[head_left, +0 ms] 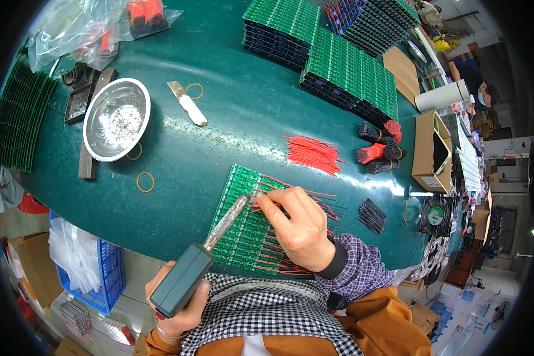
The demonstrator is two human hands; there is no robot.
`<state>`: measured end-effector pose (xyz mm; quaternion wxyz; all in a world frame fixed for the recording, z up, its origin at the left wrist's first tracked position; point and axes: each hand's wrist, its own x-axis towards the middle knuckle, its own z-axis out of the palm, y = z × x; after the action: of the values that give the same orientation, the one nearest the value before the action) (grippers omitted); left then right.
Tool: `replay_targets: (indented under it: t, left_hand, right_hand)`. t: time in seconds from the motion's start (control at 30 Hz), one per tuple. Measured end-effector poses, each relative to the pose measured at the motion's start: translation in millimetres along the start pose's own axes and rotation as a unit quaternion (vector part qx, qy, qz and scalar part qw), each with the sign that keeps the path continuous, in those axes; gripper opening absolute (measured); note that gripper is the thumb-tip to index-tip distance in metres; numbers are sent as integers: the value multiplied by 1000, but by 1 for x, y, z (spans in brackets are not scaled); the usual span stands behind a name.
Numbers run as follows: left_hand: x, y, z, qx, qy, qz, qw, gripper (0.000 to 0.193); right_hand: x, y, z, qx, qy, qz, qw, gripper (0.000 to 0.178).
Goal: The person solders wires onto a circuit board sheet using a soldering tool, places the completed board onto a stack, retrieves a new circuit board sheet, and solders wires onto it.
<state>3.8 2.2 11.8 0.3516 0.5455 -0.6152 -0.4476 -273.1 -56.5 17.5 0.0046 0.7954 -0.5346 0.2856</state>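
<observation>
My left hand (184,320) is closed round the handle of a soldering gun (183,282) with a dark grey-green body. Its metal barrel slants up and right, its tip over a green circuit board panel (238,181). Close to that tip, my right hand (302,228) pinches the end of a red wire; the fingers partly hide it. Several red wires stick out from the panel's right side, some passing under my right hand. Beyond the hand lies a loose pile of red wires (313,154), and to its right a small bunch of black wires (372,216).
Stacked green boards (350,71) stand at the far right, near bundled wires (374,153) and a cardboard box (430,153). Leftward are a white-rimmed bowl (117,120), a white-handled blade (187,105), rubber bands (145,182) and more boards (21,113). A blue crate (110,273) stands below the table.
</observation>
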Motion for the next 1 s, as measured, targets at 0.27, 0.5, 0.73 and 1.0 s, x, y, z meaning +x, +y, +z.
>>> replay_targets:
  t: [0.27,0.5,0.73,1.0]
  left_hand:
    - [-14,-11,-3,7,15,-36,999,30]
    - [-27,-14,-1,21,76,-64,995,36]
    - [-21,-12,-4,14,50,-55,997,37]
    - [-10,-8,-2,8,33,-7,999,31]
  right_hand:
    - [0,0,1,-2,7,0,1000,35]
    - [-4,-3,-2,14,25,3,1000,36]
    - [-9,-2,-1,32,22,-17,999,33]
    - [-8,-2,0,30,2,-20,999,32]
